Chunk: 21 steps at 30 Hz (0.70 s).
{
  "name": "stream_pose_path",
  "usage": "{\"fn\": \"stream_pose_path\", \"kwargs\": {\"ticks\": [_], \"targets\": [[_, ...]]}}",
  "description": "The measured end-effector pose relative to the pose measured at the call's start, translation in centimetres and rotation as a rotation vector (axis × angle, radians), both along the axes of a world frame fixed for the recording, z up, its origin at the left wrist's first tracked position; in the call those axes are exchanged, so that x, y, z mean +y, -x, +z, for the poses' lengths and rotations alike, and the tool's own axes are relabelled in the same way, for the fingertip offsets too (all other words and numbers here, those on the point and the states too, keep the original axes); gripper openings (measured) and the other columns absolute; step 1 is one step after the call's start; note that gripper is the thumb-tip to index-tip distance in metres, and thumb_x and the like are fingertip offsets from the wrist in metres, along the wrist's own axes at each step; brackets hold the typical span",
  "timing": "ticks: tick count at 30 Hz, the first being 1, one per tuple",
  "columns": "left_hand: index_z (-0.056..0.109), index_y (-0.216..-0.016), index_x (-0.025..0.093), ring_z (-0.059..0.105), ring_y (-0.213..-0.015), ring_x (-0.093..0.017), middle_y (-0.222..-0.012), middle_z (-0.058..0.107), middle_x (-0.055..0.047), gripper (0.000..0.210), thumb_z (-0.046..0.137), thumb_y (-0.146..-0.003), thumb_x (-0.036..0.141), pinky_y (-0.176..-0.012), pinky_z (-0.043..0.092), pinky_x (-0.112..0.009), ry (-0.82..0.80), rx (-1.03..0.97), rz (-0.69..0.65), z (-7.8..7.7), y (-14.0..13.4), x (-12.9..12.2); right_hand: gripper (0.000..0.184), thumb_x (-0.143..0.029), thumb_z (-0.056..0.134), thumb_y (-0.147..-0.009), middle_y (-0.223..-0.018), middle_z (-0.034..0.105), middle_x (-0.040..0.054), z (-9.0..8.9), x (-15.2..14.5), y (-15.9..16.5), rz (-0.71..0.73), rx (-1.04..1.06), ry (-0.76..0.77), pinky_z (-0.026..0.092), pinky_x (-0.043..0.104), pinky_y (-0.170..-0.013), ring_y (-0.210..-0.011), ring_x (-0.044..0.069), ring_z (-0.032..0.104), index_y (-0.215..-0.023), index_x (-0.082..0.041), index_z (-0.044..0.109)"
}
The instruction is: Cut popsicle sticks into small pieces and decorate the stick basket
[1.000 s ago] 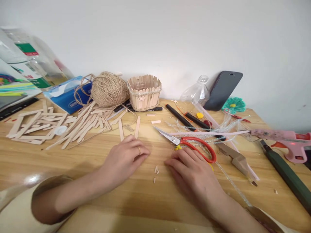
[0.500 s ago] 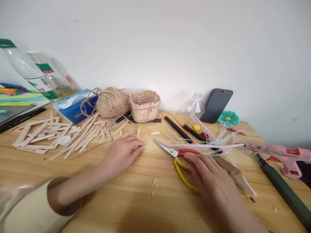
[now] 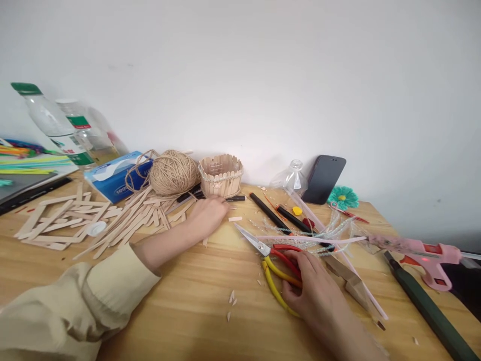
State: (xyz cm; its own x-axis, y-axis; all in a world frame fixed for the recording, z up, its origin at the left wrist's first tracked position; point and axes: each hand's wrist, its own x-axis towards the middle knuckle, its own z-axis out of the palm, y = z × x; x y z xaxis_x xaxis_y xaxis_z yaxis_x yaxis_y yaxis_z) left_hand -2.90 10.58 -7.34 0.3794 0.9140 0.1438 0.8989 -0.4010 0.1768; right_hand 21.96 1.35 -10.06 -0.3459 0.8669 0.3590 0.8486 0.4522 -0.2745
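Note:
My right hand has its fingers and thumb round the handles of red-and-yellow scissors. The scissors lie low over the table, blades pointing to the far left. My left hand reaches forward in front of a small basket made of craft sticks with a beaded trim. Its fingers are drawn together, the tips by a short piece of craft stick; whether they pinch it is hidden. Just in front of them lies another cut piece. Wood offcuts are scattered nearer me.
Loose craft sticks, a twine ball, a blue tissue pack and bottles stand left. On the right are markers, beaded strands, a phone, a pink glue gun and a dark green tool.
My left hand has moved forward and right, to the stick pieces in front of the basket. My right hand has closed round the scissors' handles. The view has tilted up slightly.

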Motion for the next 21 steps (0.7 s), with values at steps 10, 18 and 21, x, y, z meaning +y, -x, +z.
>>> {"fn": "stream_pose_path", "kwargs": {"ticks": [10, 18, 21], "targets": [[0.064, -0.084, 0.009, 0.056, -0.096, -0.027, -0.094, 0.064, -0.017, 0.02, 0.045, -0.082, 0.004, -0.073, 0.048, -0.034, -0.07, 0.126, -0.078, 0.0, -0.2, 0.1, 0.023, -0.033, 0.066, -0.068, -0.064, 0.05, -0.0033, 2.3, -0.5, -0.1, -0.226, 0.753, 0.342, 0.044, 0.023, -0.044, -0.052, 0.014, 0.05, -0.08, -0.023, 0.049], [0.067, -0.09, 0.018, 0.061, -0.09, -0.022, -0.092, 0.068, -0.007, 0.021, 0.048, -0.086, 0.025, -0.076, 0.046, -0.031, 0.006, -0.057, -0.07, 0.5, -0.1, -0.2, 0.025, -0.047, 0.056, -0.08, -0.086, 0.045, 0.0019, 0.7, 0.2, -1.4, 0.021, 1.021, 0.335, 0.046, 0.044, -0.087, -0.087, 0.022, 0.051, -0.091, -0.026, 0.046], [0.067, -0.09, 0.018, 0.062, -0.087, -0.022, -0.091, 0.069, -0.006, 0.017, 0.054, -0.081, 0.026, -0.071, 0.046, -0.028, 0.062, -0.117, -0.06, 0.2, -0.4, 0.1, 0.029, -0.051, 0.054, -0.08, -0.089, 0.042, 0.003, 0.5, 0.4, -1.2, 0.052, 1.045, 0.256, 0.044, 0.047, -0.089, -0.09, 0.024, 0.049, -0.093, -0.027, 0.045]]}}
